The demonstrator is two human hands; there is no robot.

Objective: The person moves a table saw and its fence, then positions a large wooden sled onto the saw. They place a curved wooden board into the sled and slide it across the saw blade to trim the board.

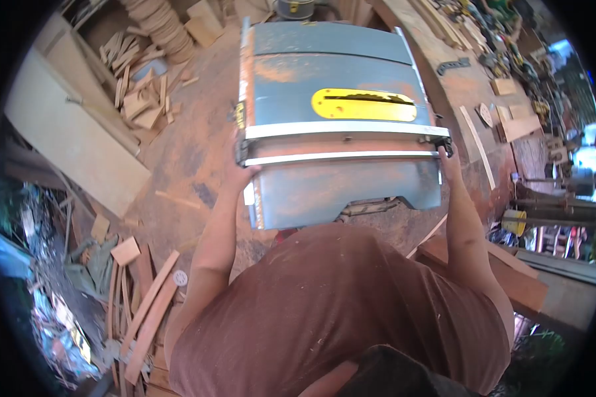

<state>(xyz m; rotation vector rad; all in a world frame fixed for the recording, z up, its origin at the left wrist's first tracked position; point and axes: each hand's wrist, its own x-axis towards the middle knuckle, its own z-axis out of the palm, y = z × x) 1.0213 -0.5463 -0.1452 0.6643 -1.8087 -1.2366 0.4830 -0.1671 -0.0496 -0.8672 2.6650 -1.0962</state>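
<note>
A table saw (291, 86) with a sawdust-strewn grey top stands in front of me. Its yellow throat plate (364, 112) has a dark slot, and the teeth of a blade show in it. Across the top, on my side of the plate, lies a long rip fence (341, 157) with pale metal edges. My left hand (245, 173) is closed around the left end of the fence, thumb on top and fingers mostly hidden. At the opposite end, my right hand (449, 164) grips the fence beside its black end fitting.
Wood offcuts (142, 99) are heaped at the far left, near a large leaning board (73, 139). More wood strips (149, 304) lie at lower left. A cluttered workbench (457, 86) runs along the right, with a wooden beam (490, 278) near my right elbow.
</note>
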